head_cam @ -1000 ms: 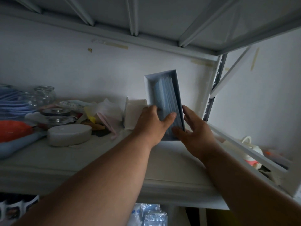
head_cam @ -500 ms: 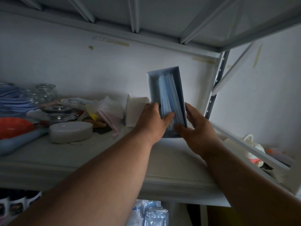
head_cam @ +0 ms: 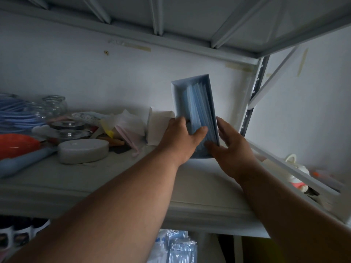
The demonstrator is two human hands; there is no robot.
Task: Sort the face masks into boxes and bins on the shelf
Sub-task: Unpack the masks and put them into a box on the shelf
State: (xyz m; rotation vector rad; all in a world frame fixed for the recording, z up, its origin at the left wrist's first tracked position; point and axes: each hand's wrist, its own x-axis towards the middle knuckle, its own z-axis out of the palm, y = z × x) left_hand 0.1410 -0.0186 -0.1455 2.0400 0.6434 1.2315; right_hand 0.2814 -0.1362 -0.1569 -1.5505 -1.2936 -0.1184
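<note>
Blue pleated face masks sit packed on edge inside a tall white open-topped cardboard box, which stands tilted on the pale metal shelf at about 1 o'clock from the middle of the view, up near the back wall. No brand, label or writing readable anywhere, the light's too dim and the box face is plain.

Left hand has its fingers curled over the box's left wall, thumb pressing across the front of the masks, so it's gripping the box and the stack together. Right hand is on the box's right side, fingers fairly straight and spread along the outside wall, thumb hooked in at the bottom edge against the masks.

Just at 9 o'clock from the box, touching or nearly so, is a small white paper carton. Further that way: a round flat grey disc, clear glass jars and an orange plastic bowl. Down at 6 o'clock, below the shelf, are clear packets of blue masks.
</note>
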